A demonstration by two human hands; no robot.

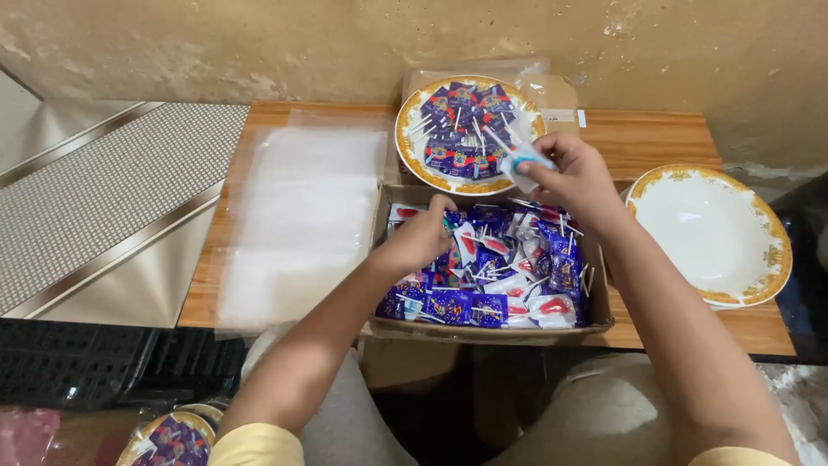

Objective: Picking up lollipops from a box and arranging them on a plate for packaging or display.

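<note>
Table [664, 138] is carrying everything: clear bags [297, 216] lying at nine o'clock, box [483, 332] of lollipops sitting at centre, empty plate [720, 233] at three o'clock, filled plate [414, 147] at twelve. Left hand [420, 239] is reaching into the box, curled narrow on what is probably a lollipop, though fingers are hiding it. Right hand [573, 177] is pinching a pale lollipop [520, 161] over the filled plate's edge. Sorting looks under way; setting this piece down seems to be calling for a gentle release.

On the desk [664, 138], a box [483, 332] of lollipops [492, 276] sits front-centre; a filled plate [414, 147] behind it, an empty plate [716, 233] right, plastic sheets [297, 216] left.
</note>
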